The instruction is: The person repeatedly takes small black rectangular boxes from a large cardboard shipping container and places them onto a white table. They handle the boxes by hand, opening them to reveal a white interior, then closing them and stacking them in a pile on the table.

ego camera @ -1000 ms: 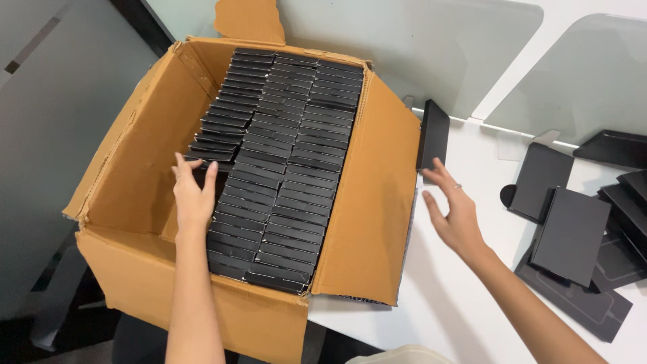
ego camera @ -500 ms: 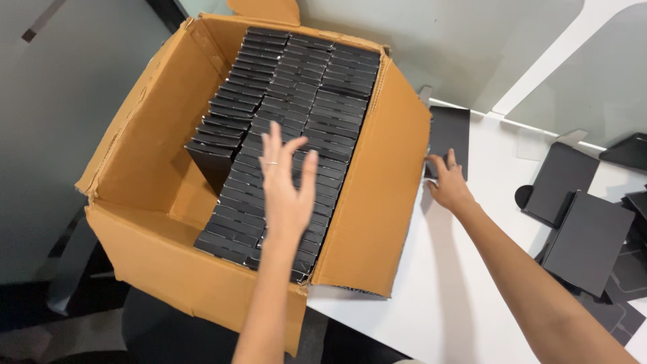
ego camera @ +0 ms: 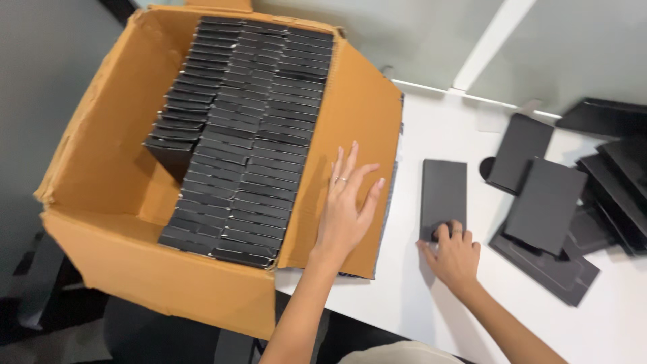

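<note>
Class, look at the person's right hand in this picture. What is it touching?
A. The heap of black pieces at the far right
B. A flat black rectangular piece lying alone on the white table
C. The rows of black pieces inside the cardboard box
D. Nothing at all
B: the right hand has its fingertips on the near end of the flat black piece lying on the white table.

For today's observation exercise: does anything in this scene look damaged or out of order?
Yes. The cardboard box has crumpled, splayed flaps, and its left row of black cartons stops short, leaving a gap. Flat cartons lie scattered on the table.
</note>
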